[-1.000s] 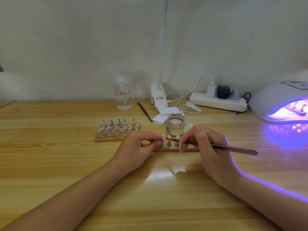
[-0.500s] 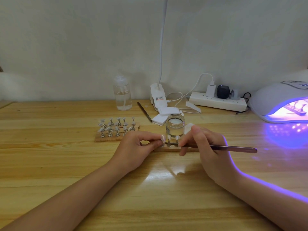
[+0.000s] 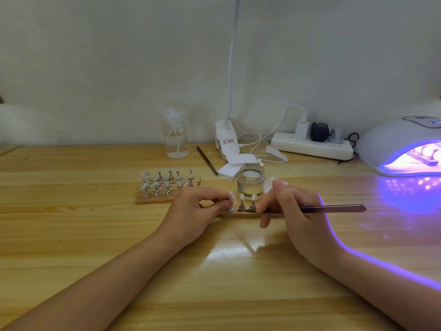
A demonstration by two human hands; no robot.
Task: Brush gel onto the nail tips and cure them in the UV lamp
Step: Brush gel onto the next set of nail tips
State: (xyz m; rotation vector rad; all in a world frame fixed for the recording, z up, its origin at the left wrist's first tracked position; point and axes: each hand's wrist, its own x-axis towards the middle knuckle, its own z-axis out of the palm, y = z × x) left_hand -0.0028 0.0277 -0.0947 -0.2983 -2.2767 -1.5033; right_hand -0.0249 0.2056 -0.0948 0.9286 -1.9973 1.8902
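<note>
The left hand pinched one small nail tip between thumb and finger, holding it up just off the near wooden strip. The right hand gripped the brush like a pencil. The brush's dark tip pointed to 9 o'clock, toward the pinched tip, and sat low by the feet of two little stands on that strip. Whether the bristles touched the nail tip could not be told.

The gel jar stood open at 12 o'clock from the two hands, just behind the strip. A second wooden block full of nail tips waited at 10 o'clock, near the left hand. The UV lamp glowed purple far off at 2 o'clock, with a strip of tips already inside.

The step looked like painting gel on this one tip. To do it well, the left hand should keep the tip very still. The brush should go in soft, slow strokes from one end to the other. Only a thin coat is best, because thick gel may run off the edges. The brush handle should stay clear of the jar, or it may tip over.
</note>
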